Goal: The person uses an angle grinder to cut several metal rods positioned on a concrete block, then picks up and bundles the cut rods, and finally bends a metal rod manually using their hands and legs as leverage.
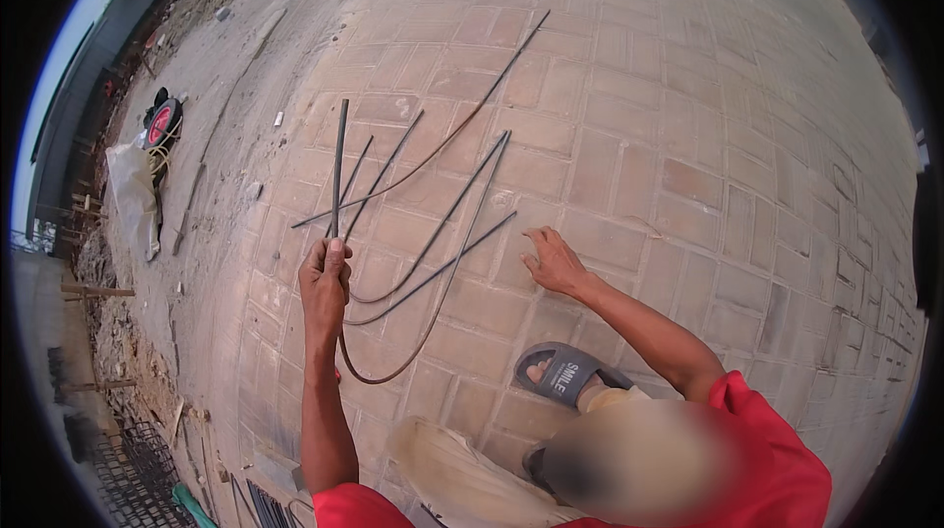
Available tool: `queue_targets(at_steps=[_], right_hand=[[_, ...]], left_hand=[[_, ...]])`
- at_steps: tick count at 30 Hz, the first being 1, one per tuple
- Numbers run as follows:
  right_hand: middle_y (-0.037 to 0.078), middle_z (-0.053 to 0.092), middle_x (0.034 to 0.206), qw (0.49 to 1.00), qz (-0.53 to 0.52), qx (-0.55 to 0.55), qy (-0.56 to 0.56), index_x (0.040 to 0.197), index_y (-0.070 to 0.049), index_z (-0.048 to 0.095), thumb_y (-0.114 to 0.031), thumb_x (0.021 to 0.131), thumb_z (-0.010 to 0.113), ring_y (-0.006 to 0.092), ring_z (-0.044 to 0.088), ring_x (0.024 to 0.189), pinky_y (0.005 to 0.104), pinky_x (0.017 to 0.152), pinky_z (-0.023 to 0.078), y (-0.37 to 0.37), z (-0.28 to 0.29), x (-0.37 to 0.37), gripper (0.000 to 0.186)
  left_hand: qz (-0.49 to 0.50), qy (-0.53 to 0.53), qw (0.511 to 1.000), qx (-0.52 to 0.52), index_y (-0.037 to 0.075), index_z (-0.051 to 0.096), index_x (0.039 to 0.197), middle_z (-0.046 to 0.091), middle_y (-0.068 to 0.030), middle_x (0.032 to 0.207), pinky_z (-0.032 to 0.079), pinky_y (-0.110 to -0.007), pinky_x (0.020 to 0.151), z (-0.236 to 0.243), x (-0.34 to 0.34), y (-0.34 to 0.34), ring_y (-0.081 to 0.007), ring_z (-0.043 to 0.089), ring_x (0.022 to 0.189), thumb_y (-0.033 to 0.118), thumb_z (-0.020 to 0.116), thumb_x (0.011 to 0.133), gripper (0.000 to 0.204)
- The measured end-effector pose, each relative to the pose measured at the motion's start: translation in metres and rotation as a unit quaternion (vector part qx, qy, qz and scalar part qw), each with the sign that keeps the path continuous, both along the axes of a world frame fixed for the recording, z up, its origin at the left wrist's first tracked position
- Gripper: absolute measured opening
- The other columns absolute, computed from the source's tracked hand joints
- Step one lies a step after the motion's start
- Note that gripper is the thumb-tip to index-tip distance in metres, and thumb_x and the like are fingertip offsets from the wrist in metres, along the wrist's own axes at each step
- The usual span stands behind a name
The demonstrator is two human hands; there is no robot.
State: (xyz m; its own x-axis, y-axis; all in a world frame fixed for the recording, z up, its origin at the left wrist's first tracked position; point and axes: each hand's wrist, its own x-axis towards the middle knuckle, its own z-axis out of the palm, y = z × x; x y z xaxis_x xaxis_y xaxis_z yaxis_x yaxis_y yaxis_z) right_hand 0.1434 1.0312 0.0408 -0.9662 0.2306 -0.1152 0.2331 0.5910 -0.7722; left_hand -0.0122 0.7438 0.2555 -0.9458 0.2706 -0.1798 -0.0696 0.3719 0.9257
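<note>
Left hand (pixel 324 282) fisted round upright steel rod (pixel 339 169) — right hand (pixel 553 260) open, fingertips on brick paving (pixel 688 135) beside bent rods (pixel 442 233).

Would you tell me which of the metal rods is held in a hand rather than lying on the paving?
The straight rod gripped upright in the left hand. The curved rods lie on the brick paving.

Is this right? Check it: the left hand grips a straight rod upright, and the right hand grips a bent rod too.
Not quite. In the head view the left hand does grip a straight rod upright, but the right hand grips nothing: it rests open on the paving, fingers spread, beside the end of a bent rod lying on the ground.
</note>
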Motion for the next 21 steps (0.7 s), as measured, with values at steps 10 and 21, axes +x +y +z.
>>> queue_targets(at_steps=[10,21], right_hand=[[0.021,0.046,0.14,0.951,0.181,0.239,0.073,0.137,0.0,0.044,-0.022,0.087,0.062,0.0357,0.043,0.131,0.047,0.109,0.034,-0.022,-0.022,-0.05,0.057],[0.013,0.059,0.11,0.858,0.399,0.295,0.13,0.108,-0.007,0.058,-0.027,0.096,0.051,0.0298,0.053,0.112,0.0457,0.103,0.037,-0.022,-0.024,-0.075,0.024]], left_hand=[[-0.051,0.148,0.984,-0.083,0.005,0.056,0.084,0.046,0.0044,0.069,0.032,-0.022,0.055,-0.005,0.048,0.016,-0.0046,0.038,0.062,0.033,0.062,0.099,0.032],[0.011,0.209,0.973,-0.096,0.001,0.054,0.084,0.046,-0.0014,0.065,0.035,-0.027,0.058,0.03,0.103,-0.031,-0.0086,0.04,0.065,0.029,0.062,0.098,0.032]])
